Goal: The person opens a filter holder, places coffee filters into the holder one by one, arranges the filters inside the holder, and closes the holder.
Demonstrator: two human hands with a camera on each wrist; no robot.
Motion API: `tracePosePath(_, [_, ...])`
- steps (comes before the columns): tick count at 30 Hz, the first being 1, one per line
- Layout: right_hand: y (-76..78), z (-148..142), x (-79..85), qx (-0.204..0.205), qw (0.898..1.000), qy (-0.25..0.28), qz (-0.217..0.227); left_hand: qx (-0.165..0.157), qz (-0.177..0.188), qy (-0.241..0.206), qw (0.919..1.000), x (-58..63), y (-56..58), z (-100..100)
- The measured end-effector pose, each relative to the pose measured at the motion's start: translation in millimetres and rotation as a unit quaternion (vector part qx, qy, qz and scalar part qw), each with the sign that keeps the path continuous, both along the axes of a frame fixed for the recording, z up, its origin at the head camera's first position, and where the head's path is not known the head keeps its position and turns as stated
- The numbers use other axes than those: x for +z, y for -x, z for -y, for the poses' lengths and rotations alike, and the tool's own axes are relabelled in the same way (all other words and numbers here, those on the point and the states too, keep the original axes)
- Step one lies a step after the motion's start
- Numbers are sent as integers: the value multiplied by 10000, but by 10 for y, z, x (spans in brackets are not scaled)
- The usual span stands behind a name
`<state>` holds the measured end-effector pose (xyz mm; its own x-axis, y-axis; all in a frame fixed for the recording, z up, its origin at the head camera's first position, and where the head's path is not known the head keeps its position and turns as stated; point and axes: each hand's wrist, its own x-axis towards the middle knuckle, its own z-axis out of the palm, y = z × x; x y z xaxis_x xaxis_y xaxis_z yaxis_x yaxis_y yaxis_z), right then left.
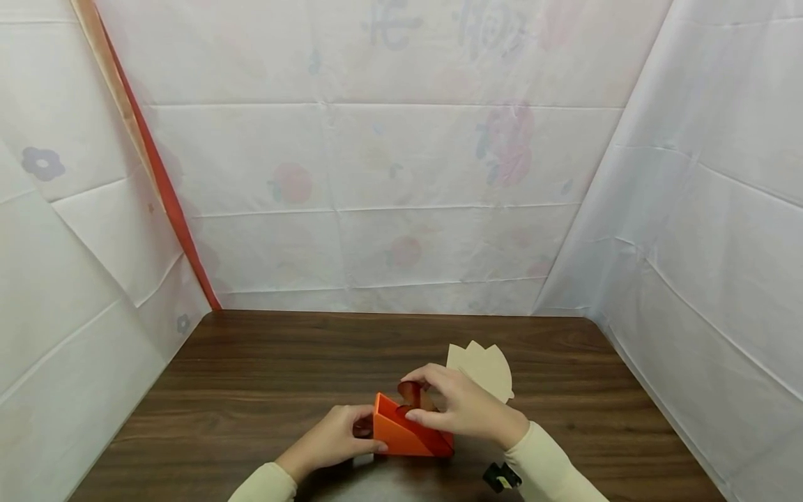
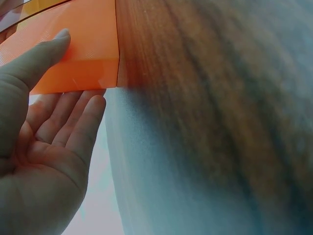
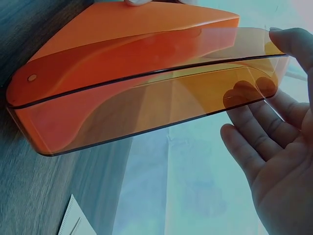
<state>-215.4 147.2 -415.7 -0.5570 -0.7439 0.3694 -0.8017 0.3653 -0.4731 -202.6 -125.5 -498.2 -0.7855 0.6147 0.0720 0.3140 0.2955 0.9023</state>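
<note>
An orange box (image 1: 401, 438) with a sloping top edge stands on the dark wooden table. Its see-through amber lid (image 3: 161, 93) is tilted up, the low right end meeting the box at a small round pivot. My left hand (image 1: 339, 434) grips the box's left end, the thumb (image 2: 56, 46) flat on one face and the fingers on the opposite side. My right hand (image 1: 463, 404) holds the raised end of the lid between thumb and fingers. Through the amber plastic the right fingertips (image 3: 237, 100) show dimly.
Cream paper (image 1: 483, 366) with a zigzag edge lies behind the right hand. By the right sleeve sits a small black object (image 1: 502, 477) with a yellow mark. White printed sheeting (image 1: 401, 244) walls the table at the back and both sides.
</note>
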Motion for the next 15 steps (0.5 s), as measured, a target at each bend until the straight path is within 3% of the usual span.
tracePosePath(15, [-48,-166,44,4,9989,446,148,92,62,33,9999,5,-2,-1])
